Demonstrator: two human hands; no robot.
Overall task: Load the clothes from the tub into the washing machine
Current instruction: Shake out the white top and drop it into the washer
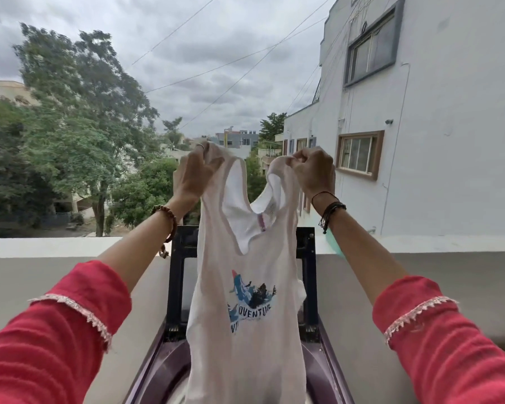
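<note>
While both hands hold the vest up by its straps, the thing to do, I judge, is lower it straight down so the hem goes first into the washer below, then let go of both straps together so it falls inside and does not drape over the rim. The tub is not in view. Its hem seems to hang just over the opening, though the bottom edge of the view cuts this off. The vest is white, thin and limp, with a blue-and-black mountain print and lettering on the chest and a label at the neck. Left hand pinches one strap, right hand pinches the other, held apart. Behind stands the raised lid, then the parapet.
</note>
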